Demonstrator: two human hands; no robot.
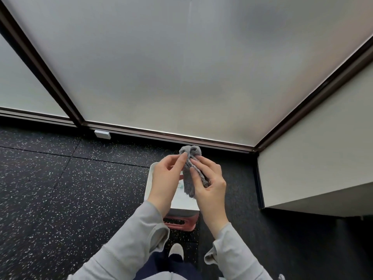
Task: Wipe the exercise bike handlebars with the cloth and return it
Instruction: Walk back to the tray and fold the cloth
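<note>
Landmark: white tray [150, 179] on red stool [179, 220], on speckled black rubber floor [60, 188].

Left of tray: small white box [102, 134] at foot of frosted glass panel [181, 67].

Above tray: left hand [166, 176] pinching upper part of grey cloth [189, 174] between thumb and fingers; cloth bunched, hanging over tray; right hand [210, 184] clamped on cloth's right edge. Both hands gripping same cloth, close together.

Below tray: light shoe [176, 251] on floor.

Right of tray: white wall ledge [323, 178].
</note>
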